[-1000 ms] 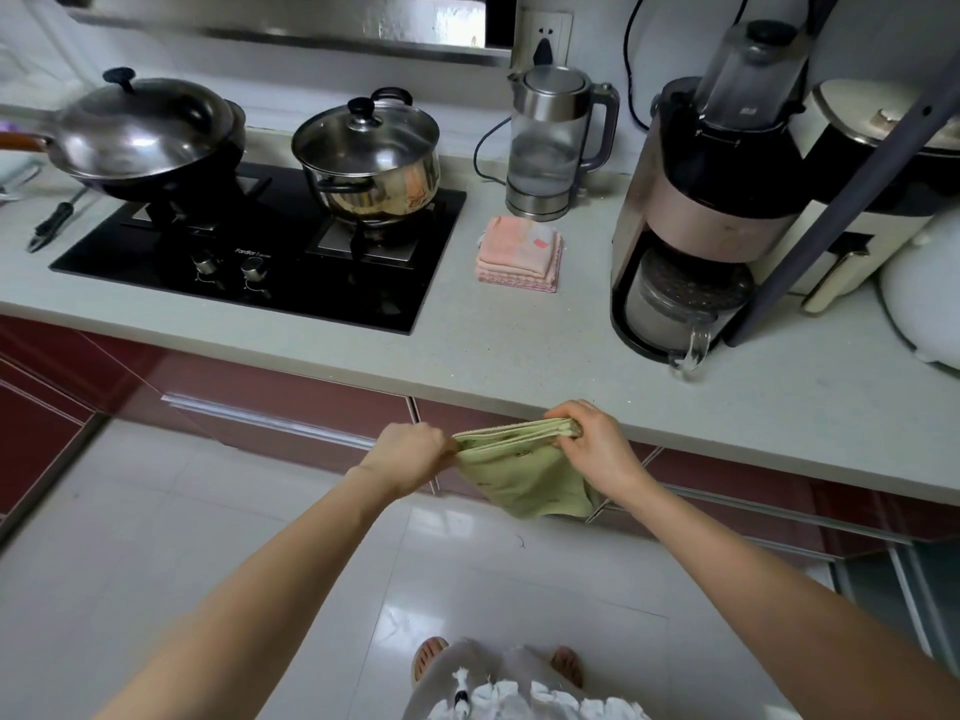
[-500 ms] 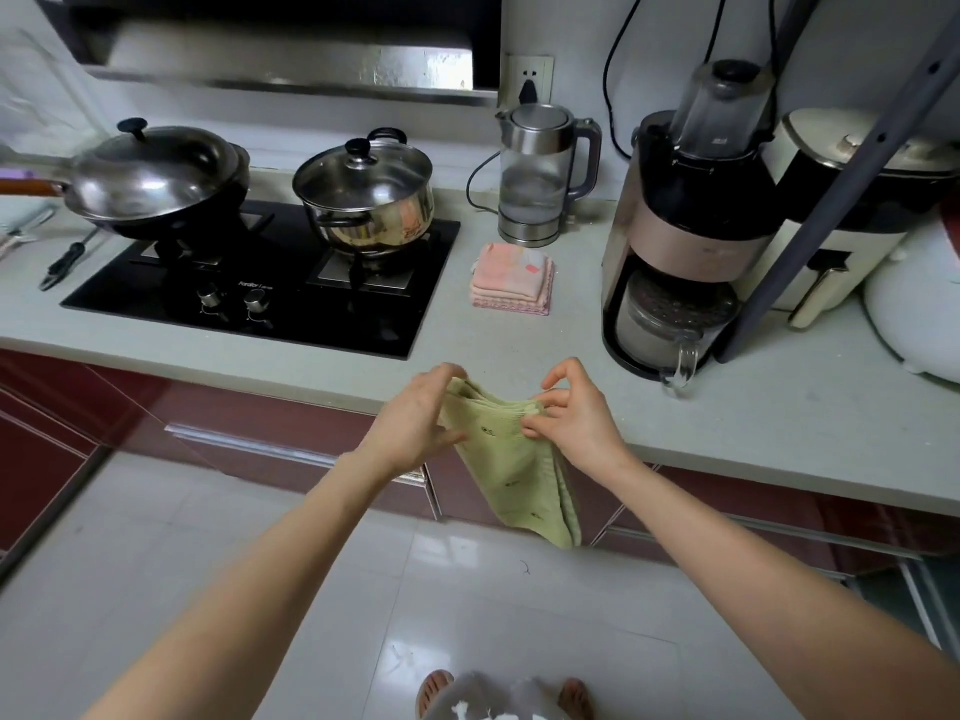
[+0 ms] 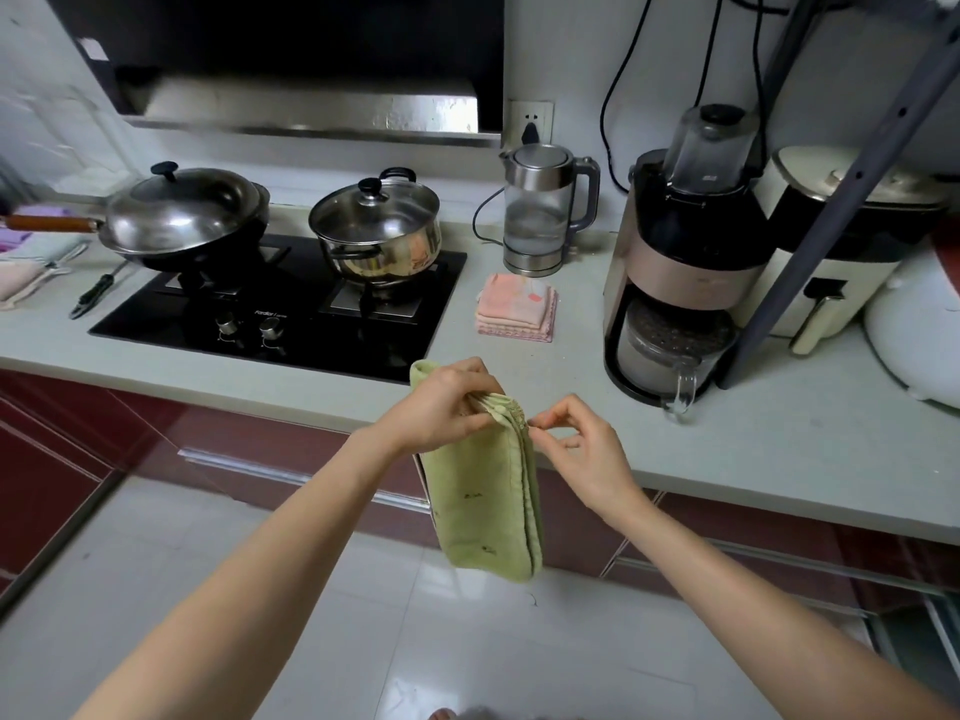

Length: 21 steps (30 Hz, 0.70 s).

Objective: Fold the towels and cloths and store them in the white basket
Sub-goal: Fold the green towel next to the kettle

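Towel: green towel (image 3: 483,491) hangs folded in front of the worktop (image 3: 753,449) edge, held up at its top, its layered edges facing your right.
Left grip: your left hand (image 3: 449,407) is clamped on the towel's top, fingers curled over the bunched layers.
Right grip: your right hand (image 3: 582,449) sits just beside the top edge, thumb and forefinger pinching together at the layers' corner; whether they truly hold cloth or only touch it, you cannot tell for sure.
Done: a pink stack (image 3: 517,309) lies folded on the worktop between the hob (image 3: 291,324) and the blender (image 3: 680,283), in front of the kettle (image 3: 543,210). The towel in your hands looks folded several times over.
Left: by my judgement, this towel needs its edges squared and perhaps one more fold. More cloths (image 3: 26,267) lie at the far left, past the wok (image 3: 182,215); whether they are folded is unclear.
Basket: not in view, so nothing shows as stored yet.
Progress: folding partway; storing, as far as you can see, not begun.
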Each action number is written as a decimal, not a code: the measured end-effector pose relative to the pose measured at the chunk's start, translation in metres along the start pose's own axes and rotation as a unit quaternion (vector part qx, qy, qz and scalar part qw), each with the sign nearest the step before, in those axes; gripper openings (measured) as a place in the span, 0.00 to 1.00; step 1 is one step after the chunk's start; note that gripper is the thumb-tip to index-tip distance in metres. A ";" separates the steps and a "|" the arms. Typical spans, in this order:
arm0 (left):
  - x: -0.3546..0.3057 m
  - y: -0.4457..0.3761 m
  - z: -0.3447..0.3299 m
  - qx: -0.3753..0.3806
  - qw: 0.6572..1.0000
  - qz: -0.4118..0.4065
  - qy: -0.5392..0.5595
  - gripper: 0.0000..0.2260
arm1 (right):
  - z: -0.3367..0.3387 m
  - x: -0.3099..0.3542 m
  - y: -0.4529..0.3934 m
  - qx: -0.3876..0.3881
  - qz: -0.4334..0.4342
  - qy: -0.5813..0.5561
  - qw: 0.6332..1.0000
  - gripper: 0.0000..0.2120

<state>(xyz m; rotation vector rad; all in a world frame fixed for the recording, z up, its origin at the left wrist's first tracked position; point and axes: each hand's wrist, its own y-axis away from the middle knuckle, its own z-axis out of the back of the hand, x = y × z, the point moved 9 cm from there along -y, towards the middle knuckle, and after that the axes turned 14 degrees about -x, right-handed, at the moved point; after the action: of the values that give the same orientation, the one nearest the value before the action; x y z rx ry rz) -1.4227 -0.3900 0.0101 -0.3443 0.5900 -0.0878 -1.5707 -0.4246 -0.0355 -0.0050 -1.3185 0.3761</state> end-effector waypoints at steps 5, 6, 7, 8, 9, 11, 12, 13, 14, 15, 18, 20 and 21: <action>-0.018 -0.017 0.020 -0.046 0.997 -0.059 -0.017 0.06 | -0.015 -0.037 0.017 0.037 0.021 0.098 0.994 0.09; -0.020 -0.020 0.025 -0.065 0.995 -0.070 -0.029 0.05 | -0.019 -0.040 0.018 0.042 0.032 0.107 0.993 0.10; -0.022 -0.023 0.031 -0.083 0.993 -0.076 -0.034 0.05 | -0.023 -0.041 0.018 0.040 0.045 0.110 0.992 0.10; -0.023 -0.025 0.037 -0.102 0.991 -0.077 -0.034 0.04 | -0.026 -0.040 0.016 0.031 0.056 0.111 0.992 0.10; -0.024 -0.027 0.043 -0.120 0.990 -0.074 -0.031 0.04 | -0.027 -0.040 0.014 0.017 0.061 0.111 0.992 0.10; -0.025 -0.032 0.053 -0.151 0.986 -0.063 -0.026 0.05 | -0.027 -0.042 0.008 -0.018 0.056 0.130 0.990 0.09; -0.026 -0.034 0.058 -0.165 0.984 -0.059 -0.024 0.05 | -0.026 -0.044 0.004 -0.035 0.052 0.155 0.986 0.09; -0.026 -0.037 0.062 -0.177 0.982 -0.054 -0.022 0.06 | -0.024 -0.046 0.001 -0.049 0.048 0.184 0.980 0.10; -0.027 -0.039 0.066 -0.188 0.981 -0.049 -0.019 0.05 | -0.022 -0.046 -0.002 -0.061 0.046 0.212 0.974 0.11; -0.028 -0.042 0.070 -0.198 0.979 -0.044 -0.016 0.05 | -0.020 -0.044 -0.004 -0.072 0.049 0.240 0.967 0.12; -0.031 -0.048 0.080 -0.232 0.972 -0.028 -0.005 0.04 | -0.016 -0.036 -0.010 -0.093 0.075 0.342 0.932 0.12; -0.032 -0.051 0.084 -0.251 0.968 -0.015 -0.002 0.04 | -0.016 -0.036 -0.013 -0.089 0.066 0.392 0.913 0.13; -0.032 -0.052 0.084 -0.258 0.966 -0.012 -0.002 0.04 | -0.017 -0.037 -0.014 -0.085 0.054 0.404 0.909 0.13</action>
<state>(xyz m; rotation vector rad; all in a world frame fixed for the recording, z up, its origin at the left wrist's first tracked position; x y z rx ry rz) -1.4016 -0.4086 0.1106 -0.8580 0.5995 0.0465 -1.5586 -0.4448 -0.0716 -0.3489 -0.5207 0.2992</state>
